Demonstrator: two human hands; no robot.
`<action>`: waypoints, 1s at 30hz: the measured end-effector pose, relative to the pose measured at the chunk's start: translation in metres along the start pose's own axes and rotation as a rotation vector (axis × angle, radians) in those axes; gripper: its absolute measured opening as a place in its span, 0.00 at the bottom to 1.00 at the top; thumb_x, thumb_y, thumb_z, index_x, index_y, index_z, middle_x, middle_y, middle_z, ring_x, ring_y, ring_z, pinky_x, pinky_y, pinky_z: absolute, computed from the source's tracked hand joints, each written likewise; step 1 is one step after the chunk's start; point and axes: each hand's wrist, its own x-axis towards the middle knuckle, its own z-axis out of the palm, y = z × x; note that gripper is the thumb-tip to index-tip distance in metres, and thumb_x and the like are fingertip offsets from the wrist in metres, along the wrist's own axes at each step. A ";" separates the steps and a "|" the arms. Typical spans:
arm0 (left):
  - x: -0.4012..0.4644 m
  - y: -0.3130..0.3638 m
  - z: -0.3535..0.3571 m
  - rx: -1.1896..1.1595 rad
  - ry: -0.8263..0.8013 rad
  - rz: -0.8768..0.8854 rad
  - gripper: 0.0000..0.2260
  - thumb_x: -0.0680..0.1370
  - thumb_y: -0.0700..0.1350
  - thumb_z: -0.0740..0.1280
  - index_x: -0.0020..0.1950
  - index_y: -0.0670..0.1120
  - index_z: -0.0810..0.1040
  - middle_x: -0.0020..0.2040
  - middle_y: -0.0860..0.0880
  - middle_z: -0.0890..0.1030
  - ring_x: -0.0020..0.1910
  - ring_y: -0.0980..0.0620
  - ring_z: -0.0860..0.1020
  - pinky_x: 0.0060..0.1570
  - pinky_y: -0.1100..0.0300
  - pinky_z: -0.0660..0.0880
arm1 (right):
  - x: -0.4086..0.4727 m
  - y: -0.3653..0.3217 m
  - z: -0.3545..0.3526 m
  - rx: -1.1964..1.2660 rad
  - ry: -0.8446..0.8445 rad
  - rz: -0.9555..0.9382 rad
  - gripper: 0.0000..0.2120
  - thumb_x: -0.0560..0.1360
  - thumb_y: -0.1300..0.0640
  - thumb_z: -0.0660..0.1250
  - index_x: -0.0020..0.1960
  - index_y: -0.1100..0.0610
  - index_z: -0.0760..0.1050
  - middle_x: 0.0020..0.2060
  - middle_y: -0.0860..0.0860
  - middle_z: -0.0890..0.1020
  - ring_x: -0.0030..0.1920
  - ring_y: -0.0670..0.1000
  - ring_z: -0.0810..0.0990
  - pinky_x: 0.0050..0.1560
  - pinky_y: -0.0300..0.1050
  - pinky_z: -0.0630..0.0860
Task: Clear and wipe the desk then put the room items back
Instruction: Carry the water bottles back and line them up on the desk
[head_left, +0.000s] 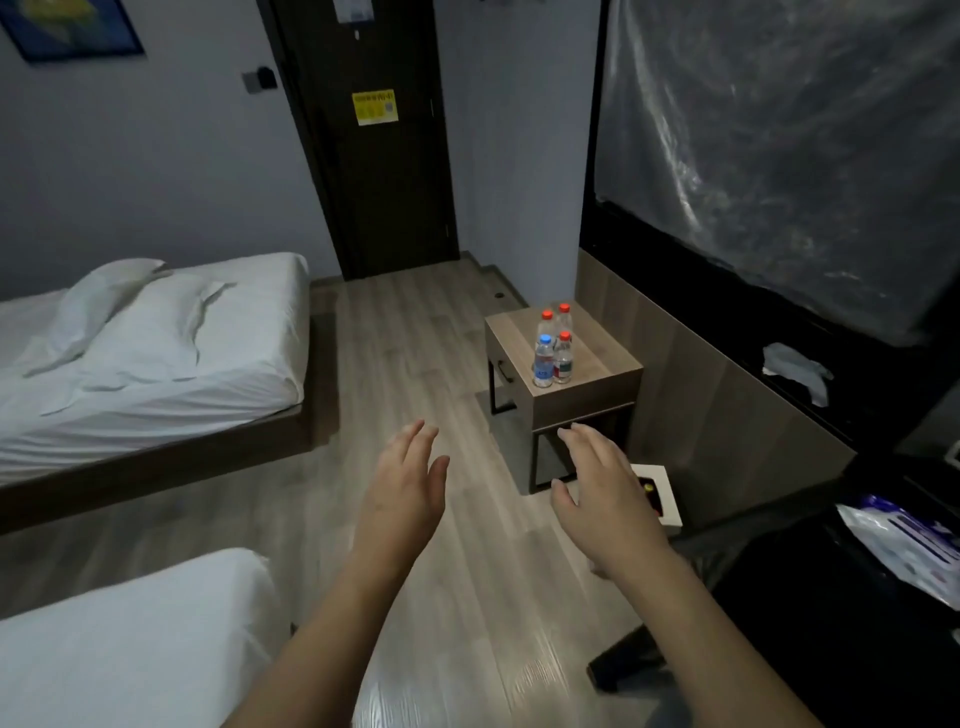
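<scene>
Over floor, both hands empty: left hand (402, 486), right hand (597, 491) fingers relaxed | step: put-back, judged | next: reach bottles (554, 349) on side tabletop (597, 358).

Glossy wood-look floor (415, 332), matt wood nightstand (587, 358) w/ 4 clear plastic bottles (553, 353) (white cloth bedding (171, 338)).

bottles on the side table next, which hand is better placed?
Right, probably. The right hand hovers open just below the side table holding the four bottles; the left hand, also open and empty, hangs over bare floor further from them.
</scene>
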 end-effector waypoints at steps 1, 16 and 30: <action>0.020 -0.008 0.000 0.013 0.003 0.007 0.17 0.80 0.45 0.66 0.68 0.42 0.75 0.69 0.45 0.74 0.69 0.47 0.72 0.67 0.55 0.67 | 0.021 -0.002 0.003 0.000 0.006 -0.008 0.28 0.79 0.54 0.62 0.77 0.50 0.58 0.75 0.46 0.59 0.75 0.46 0.56 0.73 0.43 0.58; 0.274 -0.165 0.067 -0.047 -0.024 -0.037 0.17 0.80 0.45 0.66 0.68 0.43 0.74 0.69 0.46 0.73 0.69 0.48 0.71 0.69 0.57 0.64 | 0.304 -0.041 0.104 -0.047 -0.029 -0.020 0.28 0.79 0.53 0.63 0.76 0.51 0.59 0.74 0.46 0.63 0.75 0.44 0.58 0.72 0.39 0.54; 0.545 -0.271 0.135 -0.158 -0.132 0.064 0.18 0.81 0.46 0.64 0.70 0.44 0.73 0.71 0.48 0.72 0.71 0.50 0.68 0.71 0.61 0.59 | 0.563 -0.069 0.168 -0.138 0.024 0.151 0.27 0.76 0.54 0.65 0.74 0.54 0.64 0.72 0.49 0.67 0.72 0.49 0.63 0.72 0.41 0.57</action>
